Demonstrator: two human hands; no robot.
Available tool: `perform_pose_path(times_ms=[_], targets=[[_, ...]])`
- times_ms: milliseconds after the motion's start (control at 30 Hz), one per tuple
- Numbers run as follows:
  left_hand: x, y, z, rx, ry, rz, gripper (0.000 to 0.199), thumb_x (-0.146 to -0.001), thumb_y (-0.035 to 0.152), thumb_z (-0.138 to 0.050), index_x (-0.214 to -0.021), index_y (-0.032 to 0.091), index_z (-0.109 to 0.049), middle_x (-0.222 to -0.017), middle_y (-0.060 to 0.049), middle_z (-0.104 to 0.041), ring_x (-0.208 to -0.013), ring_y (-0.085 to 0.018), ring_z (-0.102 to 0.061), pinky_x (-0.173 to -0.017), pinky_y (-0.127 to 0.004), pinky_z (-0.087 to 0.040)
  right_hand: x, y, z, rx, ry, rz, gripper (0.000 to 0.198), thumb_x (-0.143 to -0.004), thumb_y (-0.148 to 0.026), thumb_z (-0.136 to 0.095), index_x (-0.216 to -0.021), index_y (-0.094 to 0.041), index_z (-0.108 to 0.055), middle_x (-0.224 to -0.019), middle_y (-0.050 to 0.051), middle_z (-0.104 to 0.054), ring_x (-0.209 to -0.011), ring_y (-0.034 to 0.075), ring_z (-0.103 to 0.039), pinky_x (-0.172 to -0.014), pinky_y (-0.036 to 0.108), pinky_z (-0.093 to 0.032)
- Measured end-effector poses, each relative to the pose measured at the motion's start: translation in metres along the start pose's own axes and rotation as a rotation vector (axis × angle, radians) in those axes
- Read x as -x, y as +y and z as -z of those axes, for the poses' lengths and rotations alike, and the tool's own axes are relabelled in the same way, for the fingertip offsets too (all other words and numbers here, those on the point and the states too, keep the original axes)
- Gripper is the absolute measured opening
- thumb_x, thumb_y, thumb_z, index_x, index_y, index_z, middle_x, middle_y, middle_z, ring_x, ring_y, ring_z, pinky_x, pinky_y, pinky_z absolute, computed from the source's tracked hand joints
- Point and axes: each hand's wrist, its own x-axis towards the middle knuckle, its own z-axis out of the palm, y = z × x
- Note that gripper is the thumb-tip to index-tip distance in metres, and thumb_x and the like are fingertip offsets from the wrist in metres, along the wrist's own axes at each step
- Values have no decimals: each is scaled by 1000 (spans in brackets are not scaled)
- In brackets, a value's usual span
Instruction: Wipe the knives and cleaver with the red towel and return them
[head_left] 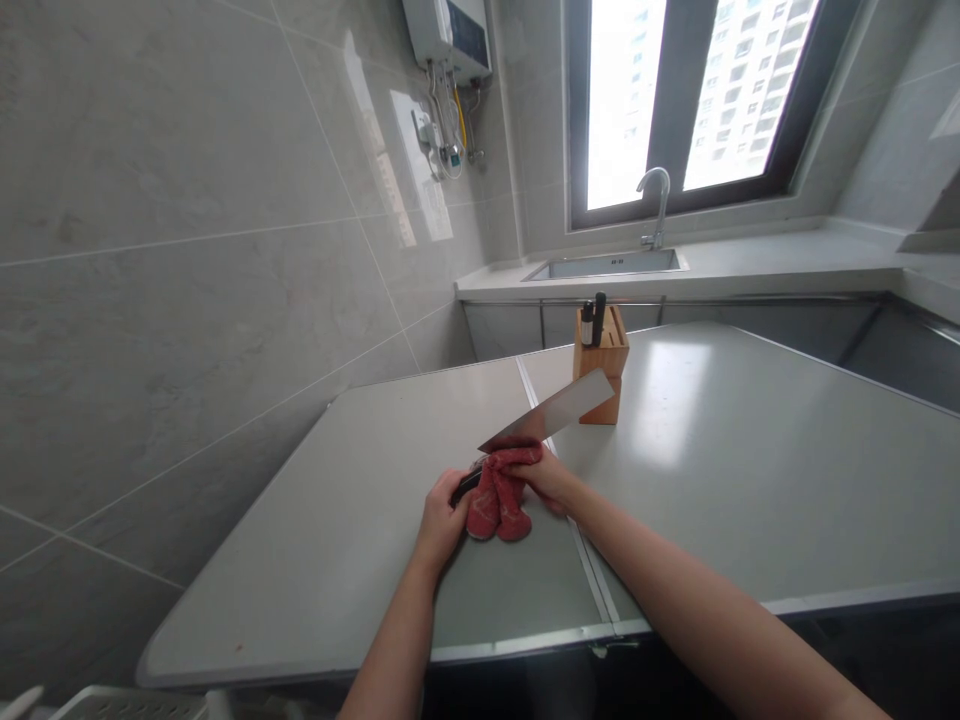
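My left hand (442, 520) is closed round the black handle of a kitchen knife (574, 408) with a broad, shiny blade. The blade slants up to the right above the table, its tip in front of the knife block. In my right hand (551, 478) is a red cloth (495, 500), pinched and bunched against the blade close to the handle. Folds of the cloth hang below and hide part of the blade's base. Behind the blade stands a wooden knife block (601, 345) with two dark-handled tools in it.
The pale table (360, 500) has a metal seam running front to back. Beyond it are a counter with a sink (611, 263) and a faucet (657, 205). A tiled wall rises on the left, with a water heater (454, 35). A white plastic rack (131, 705) stands at bottom left.
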Motion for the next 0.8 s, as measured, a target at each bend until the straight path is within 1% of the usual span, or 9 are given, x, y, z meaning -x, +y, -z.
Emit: perform_pose_path(times_ms=[133,300,433,533,600,700,800], targets=[[0,-1,1,-13,24,2,21,-85,35,-54,-91,18,-66,-85,-5,-62,-81,-20,-57,-75,-29,-43,0,-3,-1,-77,-38,-11,39,-61,-21,-80,-99,-17,-70,-99,8,-73,-95,25,-68,-92,38,-50],[0,-9,2,-9,62,-6,23,-84,37,-56,-93,18,-64,-88,-5,-63,-85,-21,-58,-78,-30,-43,0,-5,0,-134,-18,-6,42,-56,-19,-83,-96,-19,-70,-99,6,-74,-96,23,-67,-95,37,-48],[0,-13,1,0,52,12,25,-84,39,-56,-94,17,-64,-89,-5,-64,-85,-21,-58,-78,-29,-43,-1,-5,4,-119,-32,-13,45,-55,-21,-84,-97,-18,-69,-103,8,-72,-99,25,-66,-97,39,-46],[1,-13,1,-3,56,34,27,-83,40,-56,-93,17,-65,-87,-4,-65,-83,-21,-59,-76,-29,-44,-2,-5,8,-112,-45,-47,47,-52,-20,-85,-97,-17,-69,-100,7,-73,-98,25,-66,-98,41,-44],[1,-11,1,-4,56,40,28,-84,40,-56,-93,16,-65,-86,-4,-65,-82,-21,-59,-76,-29,-44,-2,-6,10,-96,-59,-60,45,-53,-20,-85,-96,-17,-70,-97,6,-73,-97,25,-67,-99,42,-44],[1,-10,2,-2,53,41,28,-84,40,-55,-94,16,-64,-86,-4,-65,-82,-20,-59,-75,-29,-44,-3,-5,12,-46,-79,-54,43,-54,-19,-84,-95,-18,-70,-95,5,-74,-95,25,-67,-98,42,-44],[1,-10,2,4,53,46,28,-85,40,-54,-95,16,-64,-87,-4,-65,-83,-21,-59,-77,-29,-44,-3,-4,12,-8,-79,-54,48,-51,-18,-85,-97,-20,-70,-96,4,-74,-96,25,-67,-96,41,-46]])
